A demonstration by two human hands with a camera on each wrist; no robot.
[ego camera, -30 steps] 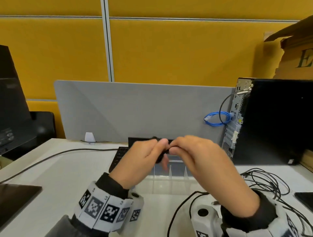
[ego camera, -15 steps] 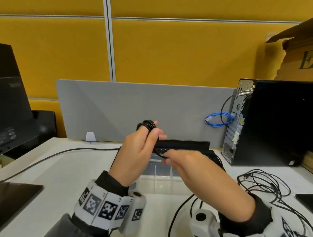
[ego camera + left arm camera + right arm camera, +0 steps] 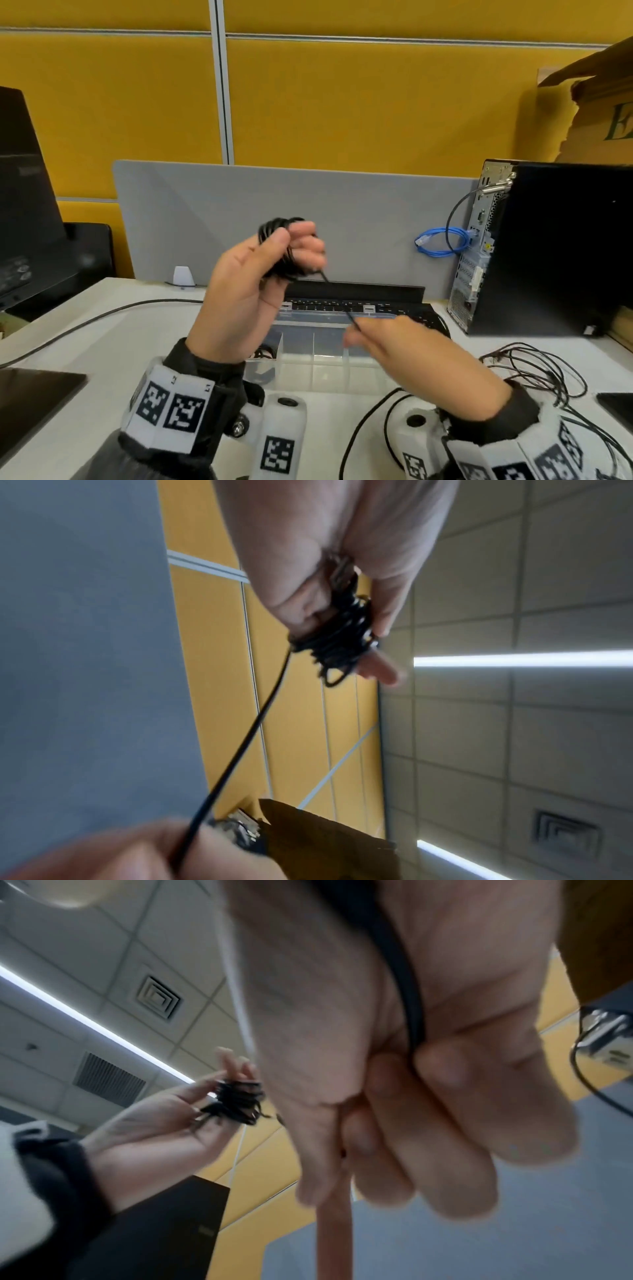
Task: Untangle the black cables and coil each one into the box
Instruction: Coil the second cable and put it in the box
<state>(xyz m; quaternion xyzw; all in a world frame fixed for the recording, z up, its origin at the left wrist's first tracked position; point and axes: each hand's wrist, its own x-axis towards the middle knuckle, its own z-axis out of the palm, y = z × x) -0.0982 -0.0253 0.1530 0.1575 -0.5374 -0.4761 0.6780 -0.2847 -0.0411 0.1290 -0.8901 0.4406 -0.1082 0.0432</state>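
My left hand (image 3: pixel 294 246) is raised above the desk and grips a tight coil of black cable (image 3: pixel 278 229) wound round its fingers. The coil (image 3: pixel 342 637) also shows in the left wrist view, bunched between thumb and fingers. From it a taut strand (image 3: pixel 337 296) slants down to my right hand (image 3: pixel 359 330), which pinches it just above the clear plastic box (image 3: pixel 329 373). In the right wrist view the strand (image 3: pixel 409 993) runs into the pinch of thumb and fingers. A loose tangle of black cables (image 3: pixel 534 373) lies on the desk at the right.
Behind the box sits a black keyboard (image 3: pixel 404 306). A black PC tower (image 3: pixel 555 246) stands at the right with a blue cable (image 3: pixel 442 245) at its back. A black cable (image 3: pixel 102 311) crosses the desk on the left, near a monitor (image 3: pixel 24 205).
My left hand has risen with the coil. My right hand has moved down and to the right, drawing the strand out taut between the two hands.
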